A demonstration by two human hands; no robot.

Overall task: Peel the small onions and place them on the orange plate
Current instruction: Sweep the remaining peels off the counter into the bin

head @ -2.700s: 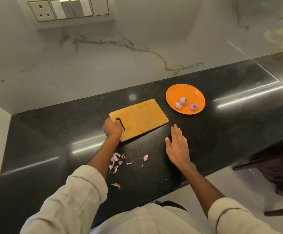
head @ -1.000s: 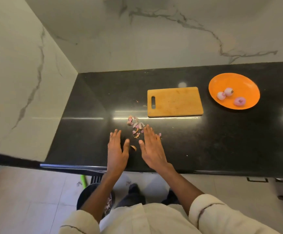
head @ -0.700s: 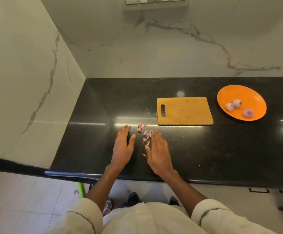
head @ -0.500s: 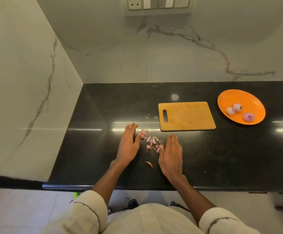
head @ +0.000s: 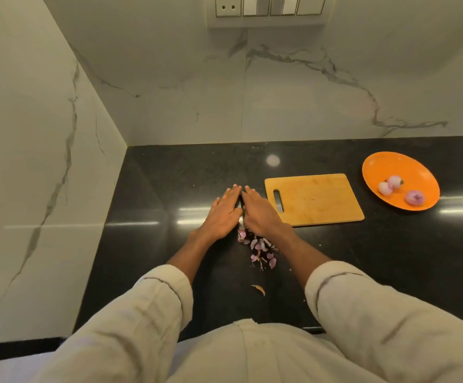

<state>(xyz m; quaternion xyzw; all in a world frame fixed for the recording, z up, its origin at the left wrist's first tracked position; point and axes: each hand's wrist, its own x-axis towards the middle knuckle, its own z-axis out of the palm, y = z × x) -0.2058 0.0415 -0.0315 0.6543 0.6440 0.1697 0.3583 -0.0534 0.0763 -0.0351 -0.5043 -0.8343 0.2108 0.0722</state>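
Three peeled small onions (head: 395,181), (head: 385,187), (head: 415,197) lie on the orange plate (head: 385,167) at the right of the black counter. My left hand (head: 223,214) and my right hand (head: 259,212) lie flat on the counter side by side, fingers straight, fingertips nearly touching, just left of the wooden cutting board (head: 313,198). A heap of purple onion peels (head: 259,248) sits right behind the heels of both hands, between my wrists. One loose brown peel (head: 259,289) lies nearer the counter's front edge.
The black counter (head: 363,258) ends at a marble wall on the left (head: 45,161) and a marble backsplash behind. A switch panel (head: 269,6) is mounted high on the backsplash. The counter's front edge runs under my sleeves.
Both hands have slid away from me along the counter and come together, from either side of the peels to beyond them. The peels are gathered into a tighter heap.
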